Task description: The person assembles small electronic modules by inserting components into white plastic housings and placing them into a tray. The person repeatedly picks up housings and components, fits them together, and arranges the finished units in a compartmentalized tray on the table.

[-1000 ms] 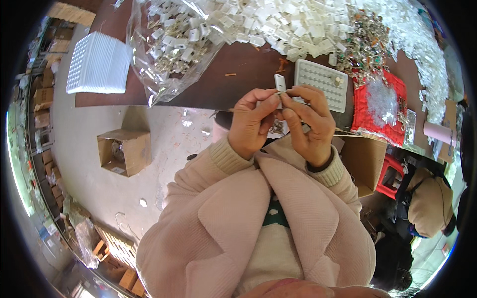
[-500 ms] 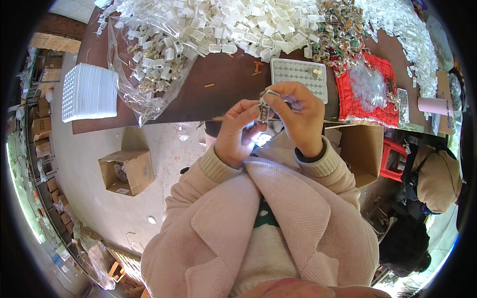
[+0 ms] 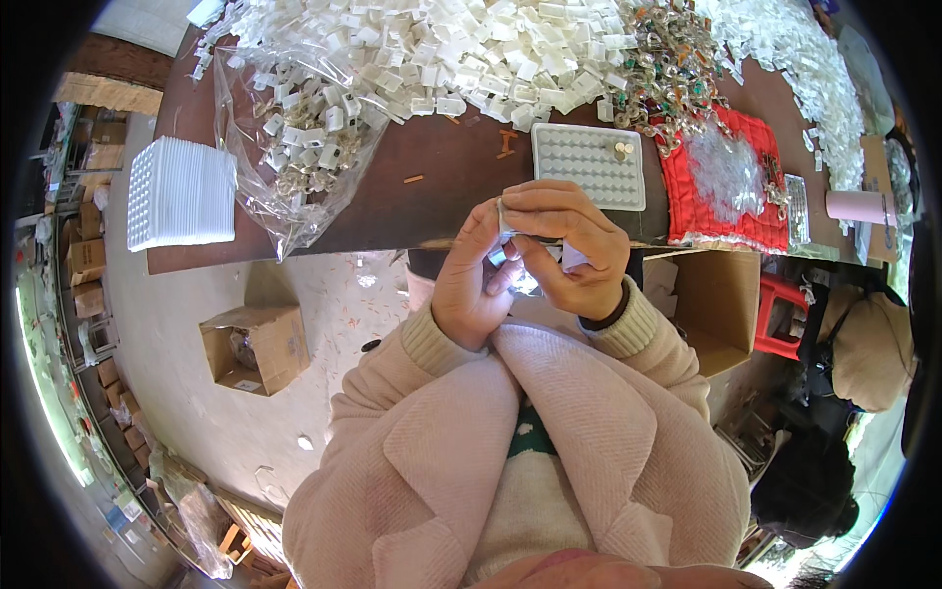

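My left hand [image 3: 468,285] and my right hand [image 3: 579,245] meet just off the table's near edge. Between their fingertips is a small pale plastic case [image 3: 504,226], mostly covered by the fingers. Both hands are closed on it, the right curled over from the far side. A bright white glow [image 3: 528,285] shows below the fingers; its source is partly hidden. Beyond my right hand lies a white tray [image 3: 579,167] with rows of round hollows. A few small round metallic discs [image 3: 623,150] sit at its right side.
White plastic housings [image 3: 491,49] are heaped across the brown table [image 3: 432,147]. A clear bag [image 3: 294,211] of parts and stacked white trays [image 3: 182,193] lie left. On the right are wired parts [image 3: 677,69] and a red cloth [image 3: 687,206]. Cardboard boxes [image 3: 275,344] stand below.
My right fingers have moved down and closed over the case, which showed its metallic inside before and is now mostly hidden. My left hand has shifted slightly.
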### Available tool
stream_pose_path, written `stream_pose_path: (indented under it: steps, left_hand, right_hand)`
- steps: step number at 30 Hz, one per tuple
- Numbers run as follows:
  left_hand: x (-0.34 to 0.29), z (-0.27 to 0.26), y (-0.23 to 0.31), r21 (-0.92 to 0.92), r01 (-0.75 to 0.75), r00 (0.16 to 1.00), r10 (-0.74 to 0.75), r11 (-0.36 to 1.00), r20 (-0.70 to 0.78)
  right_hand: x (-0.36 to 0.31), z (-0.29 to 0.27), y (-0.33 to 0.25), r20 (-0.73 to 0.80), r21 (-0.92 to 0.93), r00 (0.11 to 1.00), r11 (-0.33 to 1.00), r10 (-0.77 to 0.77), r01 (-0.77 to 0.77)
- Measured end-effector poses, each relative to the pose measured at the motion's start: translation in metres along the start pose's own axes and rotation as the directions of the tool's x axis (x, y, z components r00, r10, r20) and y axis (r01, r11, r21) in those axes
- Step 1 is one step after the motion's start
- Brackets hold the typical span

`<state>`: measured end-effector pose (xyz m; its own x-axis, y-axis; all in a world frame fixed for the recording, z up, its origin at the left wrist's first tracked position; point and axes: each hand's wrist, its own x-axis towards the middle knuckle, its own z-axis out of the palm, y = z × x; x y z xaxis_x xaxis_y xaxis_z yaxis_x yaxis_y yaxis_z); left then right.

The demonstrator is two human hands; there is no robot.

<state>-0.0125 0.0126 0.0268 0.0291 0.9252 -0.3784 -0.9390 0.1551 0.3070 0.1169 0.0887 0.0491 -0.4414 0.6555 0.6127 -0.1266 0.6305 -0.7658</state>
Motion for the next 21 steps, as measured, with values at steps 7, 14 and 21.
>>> stream_pose_path:
  steps: [7, 14, 21]
  left_hand:
    - [0.000, -0.012, -0.006, 0.031, -0.070, 0.996, 0.068, 0.997, 0.063]
    - [0.009, -0.010, -0.014, 0.146, 0.015, 1.000, -0.016, 0.989, 0.003]
    - [0.015, -0.011, -0.016, 0.259, -0.023, 0.998, 0.007, 0.966, 0.061]
  right_hand:
    - [-0.003, 0.007, 0.001, -0.027, -0.047, 0.999, 0.999, -0.024, 0.023]
    - [-0.034, -0.037, -0.003, 0.065, -0.217, 0.996, 0.975, 0.054, -0.039]
    - [-0.070, -0.125, 0.017, -0.476, -0.662, 0.867, 0.589, 0.146, -0.463]
